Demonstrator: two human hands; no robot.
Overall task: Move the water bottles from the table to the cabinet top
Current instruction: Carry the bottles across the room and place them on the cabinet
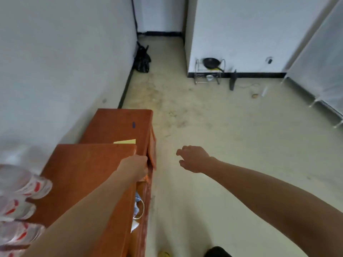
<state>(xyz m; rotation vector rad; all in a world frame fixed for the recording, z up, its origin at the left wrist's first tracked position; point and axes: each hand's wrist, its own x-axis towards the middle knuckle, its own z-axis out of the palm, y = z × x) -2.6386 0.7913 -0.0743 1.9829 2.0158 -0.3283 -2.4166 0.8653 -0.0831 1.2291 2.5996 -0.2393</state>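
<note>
Left grip (134,166) holds the front edge of the cabinet (83,173); water bottles (22,184) lie on top; right grip (193,158) hovers, fingers loose.

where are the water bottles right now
Head view, far left: the water bottles sit on the orange-brown cabinet top, by the wall, left of the left hand.

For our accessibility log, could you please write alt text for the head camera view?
A person's left hand grips the top edge of a reddish wooden cabinet, while the right hand hovers over the floor holding nothing. Blurred water bottles with red-and-white labels show at the cabinet top's left edge.
</note>
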